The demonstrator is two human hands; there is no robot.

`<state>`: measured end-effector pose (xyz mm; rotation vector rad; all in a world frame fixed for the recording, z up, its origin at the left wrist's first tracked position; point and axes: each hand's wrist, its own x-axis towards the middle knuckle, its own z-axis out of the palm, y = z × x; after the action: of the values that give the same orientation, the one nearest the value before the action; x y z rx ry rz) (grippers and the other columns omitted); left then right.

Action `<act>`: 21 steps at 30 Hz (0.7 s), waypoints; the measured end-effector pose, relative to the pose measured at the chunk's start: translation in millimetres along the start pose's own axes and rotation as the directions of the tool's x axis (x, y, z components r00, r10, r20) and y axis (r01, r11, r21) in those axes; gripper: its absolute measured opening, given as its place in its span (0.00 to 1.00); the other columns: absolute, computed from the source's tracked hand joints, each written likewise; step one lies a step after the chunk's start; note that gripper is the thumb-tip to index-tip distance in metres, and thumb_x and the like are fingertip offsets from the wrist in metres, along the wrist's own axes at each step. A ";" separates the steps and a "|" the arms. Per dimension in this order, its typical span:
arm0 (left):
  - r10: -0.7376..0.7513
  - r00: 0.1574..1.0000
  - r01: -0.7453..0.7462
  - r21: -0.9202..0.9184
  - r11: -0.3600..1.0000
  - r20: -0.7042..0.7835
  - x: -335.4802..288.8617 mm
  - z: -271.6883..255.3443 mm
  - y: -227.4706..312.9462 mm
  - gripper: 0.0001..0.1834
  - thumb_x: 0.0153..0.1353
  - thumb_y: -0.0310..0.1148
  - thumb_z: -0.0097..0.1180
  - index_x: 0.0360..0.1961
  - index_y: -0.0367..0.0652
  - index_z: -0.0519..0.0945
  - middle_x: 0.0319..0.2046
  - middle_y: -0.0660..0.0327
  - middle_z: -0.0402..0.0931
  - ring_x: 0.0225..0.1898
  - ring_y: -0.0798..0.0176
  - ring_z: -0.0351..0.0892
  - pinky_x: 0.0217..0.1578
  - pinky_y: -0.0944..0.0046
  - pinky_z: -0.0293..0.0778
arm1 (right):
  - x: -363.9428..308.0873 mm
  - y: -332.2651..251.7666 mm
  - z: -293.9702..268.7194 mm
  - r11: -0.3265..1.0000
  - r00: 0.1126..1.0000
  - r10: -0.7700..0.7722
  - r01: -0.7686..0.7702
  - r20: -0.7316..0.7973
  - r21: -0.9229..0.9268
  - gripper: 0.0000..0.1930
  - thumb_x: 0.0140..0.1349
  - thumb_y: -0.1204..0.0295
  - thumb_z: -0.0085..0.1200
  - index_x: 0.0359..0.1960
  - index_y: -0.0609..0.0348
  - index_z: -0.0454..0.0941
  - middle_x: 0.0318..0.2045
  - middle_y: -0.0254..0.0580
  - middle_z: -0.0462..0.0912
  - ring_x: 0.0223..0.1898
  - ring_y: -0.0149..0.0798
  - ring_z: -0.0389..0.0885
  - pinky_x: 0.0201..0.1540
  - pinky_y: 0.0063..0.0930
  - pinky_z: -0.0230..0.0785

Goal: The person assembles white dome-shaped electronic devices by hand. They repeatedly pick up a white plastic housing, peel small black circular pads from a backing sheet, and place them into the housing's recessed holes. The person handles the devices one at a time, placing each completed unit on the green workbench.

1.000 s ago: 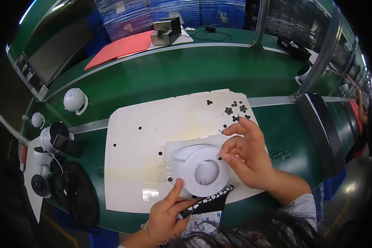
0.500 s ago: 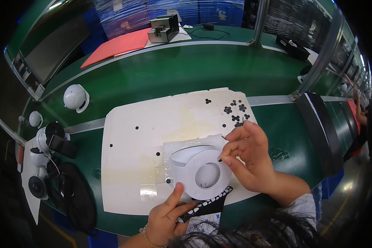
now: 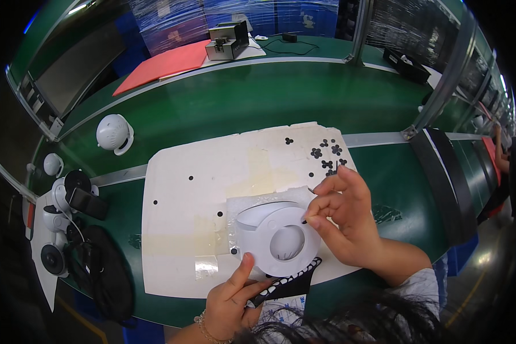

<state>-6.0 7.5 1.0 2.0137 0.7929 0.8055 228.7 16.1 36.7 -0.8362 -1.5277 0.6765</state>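
One round white plastic shell [image 3: 278, 239] with a round hole in its middle lies on a large white sheet [image 3: 212, 195] spread over the green counter [image 3: 223, 109]. The right hand [image 3: 347, 221] rests at the shell's right edge, thumb and forefinger pinched together on a tiny dark piece right at the rim; what that piece is cannot be told. The left hand [image 3: 232, 301] comes up from below, its forefinger stretched out and pressing the shell's lower left edge, the other fingers curled on a black strip with white markings [image 3: 286, 284] that lies just under the shell.

Near the sheet's far right corner lies a loose cluster of small black clover-shaped pieces [image 3: 325, 156], about seven or eight, some touching each other. Five or so single black dots are scattered over the sheet, well apart from one another. A clear film [image 3: 241, 206] lies under the shell.

At the counter's left stand white dome-shaped devices: one white dome [image 3: 113, 133] alone on the green, a smaller one [image 3: 53, 164] nearer the edge, and a group of two or three with black lenses [image 3: 69, 200] on a white tray, beside a black pouch [image 3: 103, 275]. At the far side lie one red sheet [image 3: 163, 63] and one grey metal box [image 3: 228, 40].
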 end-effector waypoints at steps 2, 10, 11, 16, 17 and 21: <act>-0.045 0.999 0.044 -0.068 0.997 -0.014 -1.2 1.6 -1.2 0.40 0.49 0.15 0.55 0.62 0.36 0.48 0.39 0.49 0.74 0.39 0.62 0.76 0.41 0.70 0.74 | -1.7 0.4 0.7 0.990 0.999 -0.046 0.045 -0.009 -0.137 0.32 0.51 0.89 0.45 0.58 0.56 0.48 0.42 0.47 0.66 0.35 0.34 0.73 0.38 0.25 0.66; -0.088 0.995 0.084 -0.071 0.994 -0.042 -2.9 3.1 0.3 0.40 0.46 0.14 0.57 0.60 0.36 0.53 0.36 0.52 0.76 0.36 0.65 0.77 0.40 0.72 0.73 | -1.8 -13.6 -5.4 0.492 0.872 -0.393 0.467 0.291 -0.735 0.30 0.47 0.84 0.53 0.53 0.60 0.55 0.39 0.43 0.75 0.38 0.38 0.76 0.43 0.34 0.63; -0.083 0.995 0.081 -0.041 0.996 -0.048 -0.8 2.6 4.6 0.40 0.45 0.14 0.58 0.60 0.36 0.54 0.36 0.52 0.76 0.35 0.66 0.77 0.40 0.72 0.73 | 1.9 -17.9 -4.0 0.584 0.908 -0.352 0.404 0.229 -0.704 0.30 0.48 0.84 0.53 0.54 0.60 0.54 0.38 0.42 0.75 0.40 0.38 0.76 0.45 0.35 0.62; 0.099 0.994 -0.093 0.131 0.987 -0.035 -1.6 0.8 -8.2 0.29 0.40 0.19 0.57 0.49 0.36 0.68 0.48 0.50 0.68 0.32 0.63 0.78 0.37 0.69 0.73 | 23.0 -14.4 11.9 0.955 0.988 -0.074 0.109 0.134 -0.277 0.32 0.50 0.85 0.50 0.57 0.61 0.48 0.33 0.38 0.74 0.44 0.41 0.74 0.53 0.36 0.54; 0.147 0.989 -0.142 0.135 0.981 -0.028 0.3 1.2 -13.0 0.26 0.37 0.22 0.55 0.44 0.40 0.74 0.53 0.50 0.62 0.30 0.60 0.77 0.34 0.68 0.73 | 25.6 -14.2 16.5 0.991 0.992 0.014 0.003 0.126 -0.136 0.31 0.51 0.85 0.49 0.57 0.62 0.49 0.31 0.37 0.73 0.45 0.40 0.73 0.55 0.36 0.51; 0.152 0.988 -0.151 0.164 0.975 0.007 2.0 -4.4 -9.4 0.23 0.34 0.25 0.54 0.39 0.44 0.79 0.59 0.51 0.57 0.27 0.58 0.77 0.30 0.66 0.73 | 29.9 -11.0 20.9 0.969 0.974 0.091 -0.038 0.206 -0.246 0.30 0.53 0.84 0.47 0.57 0.62 0.48 0.30 0.37 0.72 0.44 0.39 0.72 0.55 0.35 0.51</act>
<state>-10.4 15.5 -4.3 2.2406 0.7359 0.8565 205.5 35.3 60.1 -1.0250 -1.8110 0.6544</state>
